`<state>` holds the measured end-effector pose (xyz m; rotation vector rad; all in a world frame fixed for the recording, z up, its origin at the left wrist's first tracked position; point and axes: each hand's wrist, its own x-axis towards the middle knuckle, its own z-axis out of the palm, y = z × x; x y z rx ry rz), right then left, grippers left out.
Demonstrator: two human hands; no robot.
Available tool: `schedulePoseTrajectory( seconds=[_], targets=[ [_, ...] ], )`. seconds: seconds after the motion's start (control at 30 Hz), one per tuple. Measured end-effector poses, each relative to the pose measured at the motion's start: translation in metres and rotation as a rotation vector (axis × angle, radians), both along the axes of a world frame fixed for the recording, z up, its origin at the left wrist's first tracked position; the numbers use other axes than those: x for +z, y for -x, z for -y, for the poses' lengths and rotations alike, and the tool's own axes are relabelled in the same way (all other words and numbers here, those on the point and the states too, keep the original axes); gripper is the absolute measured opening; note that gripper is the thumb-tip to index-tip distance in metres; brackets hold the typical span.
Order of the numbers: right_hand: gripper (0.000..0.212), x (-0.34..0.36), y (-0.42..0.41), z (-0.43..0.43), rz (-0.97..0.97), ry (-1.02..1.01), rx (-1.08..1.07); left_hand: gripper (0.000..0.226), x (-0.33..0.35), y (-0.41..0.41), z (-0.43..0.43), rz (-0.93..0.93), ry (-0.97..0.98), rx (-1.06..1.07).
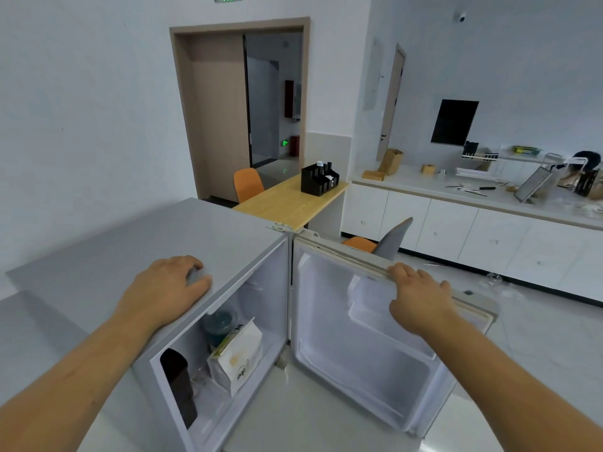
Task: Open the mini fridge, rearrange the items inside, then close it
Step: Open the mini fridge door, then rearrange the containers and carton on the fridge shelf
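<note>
My right hand (421, 298) fingers curl over the top edge of the open white fridge door (365, 347), low right. My left hand (166, 288) lies flat, fingers spread, on the grey mini fridge (130, 256) top. The white paper bag (236, 357) sits inside, below it, nearer my left hand.

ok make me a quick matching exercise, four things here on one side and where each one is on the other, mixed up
Things:
1. left hand
2. right hand
3. white paper bag
4. dark bottle

Places:
A. inside the fridge, at its left edge
B. on the open door's top edge
C. flat on the fridge top
D. inside the fridge, in front of a teal cup

Pairs: 1-C, 2-B, 3-D, 4-A
</note>
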<state>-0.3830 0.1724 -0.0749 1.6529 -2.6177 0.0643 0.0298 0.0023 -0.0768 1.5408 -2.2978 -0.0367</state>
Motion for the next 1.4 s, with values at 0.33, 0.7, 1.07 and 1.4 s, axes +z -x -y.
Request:
schedulePoseTrajectory(
  seconds=[0.33,0.7,1.07,1.4],
  targets=[
    [0.069,-0.023,0.01,0.017,-0.151,0.068,-0.047,0.044,-0.003,0.001,0.004,-0.016,0.038,-0.038],
    [0.069,-0.025,0.007,0.021,-0.081,0.243,0.128,0.052,-0.005,0.022,-0.029,-0.043,-0.063,-0.016],
    [0.033,-0.11,-0.136,0.066,0.432,0.069,0.652,0.048,-0.139,0.084,-0.13,-0.149,-0.287,0.218],
    [0.044,-0.211,-0.209,0.203,1.058,-0.314,0.098,0.048,-0.275,0.095,-0.01,-1.12,-0.78,0.749]
  ],
)
